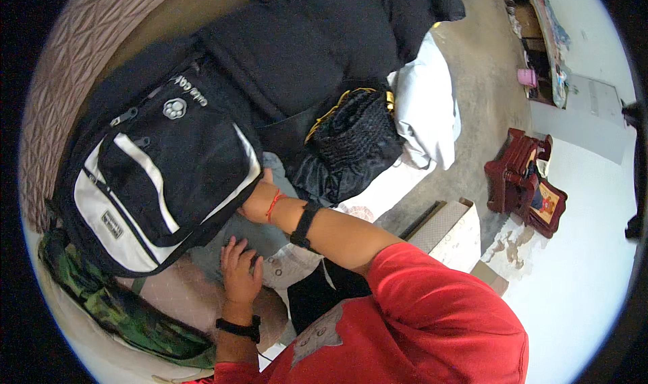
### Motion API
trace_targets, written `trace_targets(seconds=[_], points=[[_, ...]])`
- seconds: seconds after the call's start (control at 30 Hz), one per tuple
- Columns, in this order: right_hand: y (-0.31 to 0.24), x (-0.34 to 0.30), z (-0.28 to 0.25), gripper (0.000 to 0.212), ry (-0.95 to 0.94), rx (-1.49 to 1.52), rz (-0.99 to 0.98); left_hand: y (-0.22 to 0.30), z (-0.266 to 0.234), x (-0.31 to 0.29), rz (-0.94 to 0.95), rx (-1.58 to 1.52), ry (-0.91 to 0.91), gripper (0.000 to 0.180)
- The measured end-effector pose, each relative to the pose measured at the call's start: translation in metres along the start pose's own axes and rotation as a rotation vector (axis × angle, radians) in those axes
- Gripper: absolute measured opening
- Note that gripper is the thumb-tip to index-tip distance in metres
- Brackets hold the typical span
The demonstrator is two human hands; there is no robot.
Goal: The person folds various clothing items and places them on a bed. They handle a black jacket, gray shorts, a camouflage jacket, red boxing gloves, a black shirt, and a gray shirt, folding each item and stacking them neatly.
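The left hand (239, 266) is laid flat, fingers spread, on grey cloth (270, 239) just below the backpack (162, 181); nothing is gripped. The right hand (255, 202) is tucked under the backpack's lower right edge, and its fingers are hidden, so their state cannot be told. A black knitted bag (354, 134) is seen beside it

Light: we see soft, even daylight, brightest on the pale wall (594, 249) at right.
Shadows: we find them faint; the black backpack (162, 175) and dark clothes (317, 40) swallow detail.
Glare: we note the wall nearly washes out.
Distortion: we see straight edges bend toward a black circular rim.
Focus: we find the centre sharp, the edges softer.
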State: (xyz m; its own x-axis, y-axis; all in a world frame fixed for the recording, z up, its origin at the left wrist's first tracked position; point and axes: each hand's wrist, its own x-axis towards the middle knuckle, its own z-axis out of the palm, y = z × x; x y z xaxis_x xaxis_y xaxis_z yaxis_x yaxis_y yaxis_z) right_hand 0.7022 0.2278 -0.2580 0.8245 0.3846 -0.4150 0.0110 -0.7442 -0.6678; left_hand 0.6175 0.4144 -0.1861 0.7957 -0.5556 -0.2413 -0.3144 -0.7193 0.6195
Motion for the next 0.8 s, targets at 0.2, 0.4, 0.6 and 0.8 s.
trace_targets(seconds=[0.2,0.4,0.6,0.8], points=[[0.06,-0.095,-0.109,0.018,0.703,0.155,0.01,-0.019,0.004,0.031,-0.592,0.182,-0.191,0.069],[0.196,-0.196,-0.184,0.092,0.804,-0.424,0.839,-0.063,0.011,0.059,-0.631,0.153,-0.04,0.082],[0.267,-0.214,-0.147,0.09,0.522,-0.488,1.057,-0.092,0.023,0.073,-0.659,0.003,0.113,0.065],[0.304,-0.255,-0.188,0.038,0.776,-0.26,0.876,-0.028,-0.001,0.054,-0.569,0.086,0.006,0.051]])
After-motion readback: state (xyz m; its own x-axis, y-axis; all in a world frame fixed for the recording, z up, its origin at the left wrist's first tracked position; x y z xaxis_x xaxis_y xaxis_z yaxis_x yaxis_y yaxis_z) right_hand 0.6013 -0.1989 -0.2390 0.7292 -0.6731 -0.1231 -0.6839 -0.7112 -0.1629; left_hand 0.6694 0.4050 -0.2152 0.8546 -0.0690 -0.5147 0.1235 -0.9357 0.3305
